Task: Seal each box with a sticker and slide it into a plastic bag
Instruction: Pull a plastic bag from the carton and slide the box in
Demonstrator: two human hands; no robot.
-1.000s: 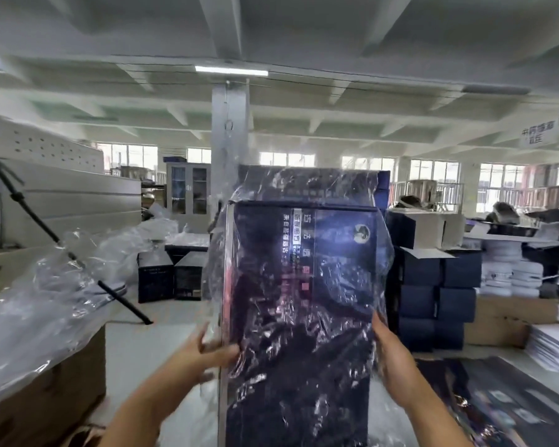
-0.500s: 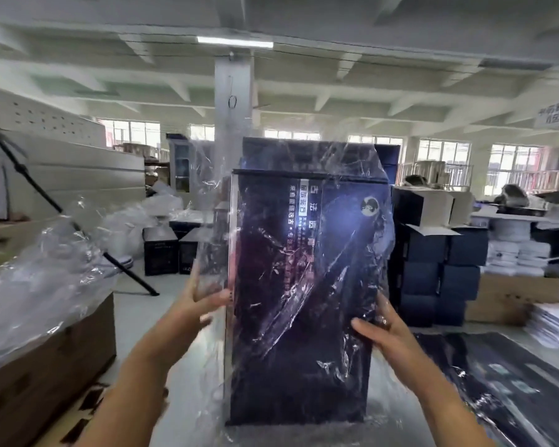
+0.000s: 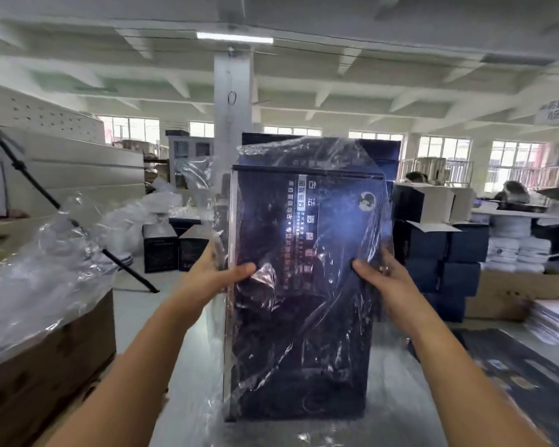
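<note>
Tall dark blue cardboard box (image 3: 304,285) with white lettering, upright dead centre inside a crinkly clear plastic bag (image 3: 304,153), loose film bunched over the top, contact with the pale grey surface (image 3: 133,304) underneath impossible to call. Both bare forearms stretched forward from the bottom corners, left hand (image 3: 213,275) gripping the left edge through the film, thumb across the front and fingers tucked behind, right hand (image 3: 384,279) mirroring it on the right edge. Stack of dark blue boxes (image 3: 449,253) behind on the right.
</note>
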